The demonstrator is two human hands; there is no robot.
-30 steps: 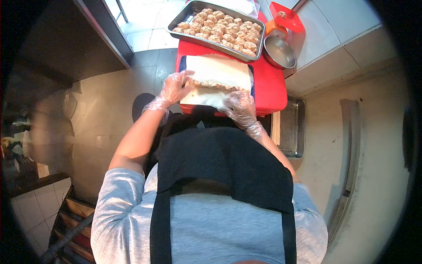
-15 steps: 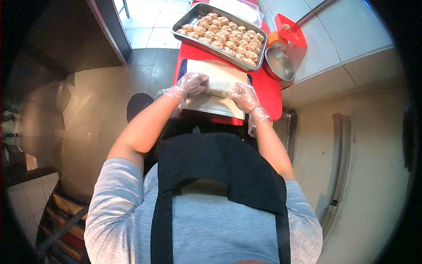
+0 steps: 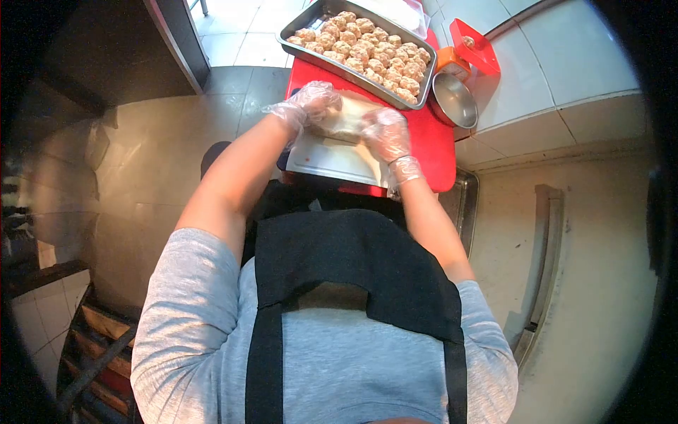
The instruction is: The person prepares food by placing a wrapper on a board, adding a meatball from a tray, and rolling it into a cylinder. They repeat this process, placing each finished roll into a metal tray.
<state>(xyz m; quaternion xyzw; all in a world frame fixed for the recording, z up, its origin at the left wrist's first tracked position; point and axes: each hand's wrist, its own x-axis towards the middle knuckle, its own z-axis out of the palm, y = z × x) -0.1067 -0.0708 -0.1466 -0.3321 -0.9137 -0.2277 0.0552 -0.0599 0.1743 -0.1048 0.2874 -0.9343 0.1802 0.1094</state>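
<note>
A pale, thin sheet (image 3: 345,113) is bunched into a roll-like fold between my two hands, over a white board (image 3: 332,161). My left hand (image 3: 316,101), in a clear plastic glove, is closed on the sheet's left end. At the other end my right hand (image 3: 386,133), gloved the same way and a little blurred, has its fingers curled onto it. What lies inside the fold is hidden. Just beyond my hands sits a metal tray (image 3: 302,51) with rows of lumpy, light-brown balls (image 3: 364,53).
Tray and board rest on a red table (image 3: 439,159). At its right stand a round metal bowl (image 3: 455,102), an orange kitchen scale (image 3: 452,63) and a red container (image 3: 477,49) against the tiled wall. A clear plastic box (image 3: 395,14) is behind the tray.
Both hands have moved away from my body with the folded sheet, my left hand the most. More of the white board shows in front of them.
</note>
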